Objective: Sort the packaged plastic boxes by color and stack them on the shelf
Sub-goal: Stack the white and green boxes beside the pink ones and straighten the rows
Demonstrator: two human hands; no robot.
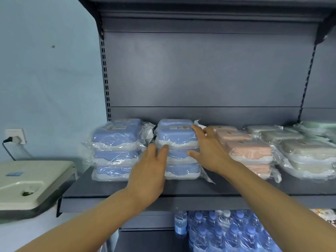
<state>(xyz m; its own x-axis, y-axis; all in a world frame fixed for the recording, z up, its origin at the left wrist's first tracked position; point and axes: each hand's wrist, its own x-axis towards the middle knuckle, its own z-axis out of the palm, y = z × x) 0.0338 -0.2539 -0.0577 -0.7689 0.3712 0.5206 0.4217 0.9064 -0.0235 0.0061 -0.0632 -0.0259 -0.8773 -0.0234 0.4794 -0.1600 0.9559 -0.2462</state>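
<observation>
Two stacks of blue plastic-wrapped boxes stand on the dark shelf [112, 190]: a left stack [116, 140] and a middle stack [177, 135], each three high. My left hand [149, 171] rests against the front left of the middle stack, fingers spread on its middle box. At the stack's right side, my right hand [209, 151] lies flat with fingers apart on the top two boxes. Neither hand grips a box. Pink boxes [249, 150] are stacked to the right, then grey-green boxes [307, 151].
A cream-coloured appliance [31, 184] sits left of the shelf, under a wall socket [15, 136] with a plug. Packs of water bottles [227, 231] fill the space below the shelf. The shelf's back panel rises behind the stacks.
</observation>
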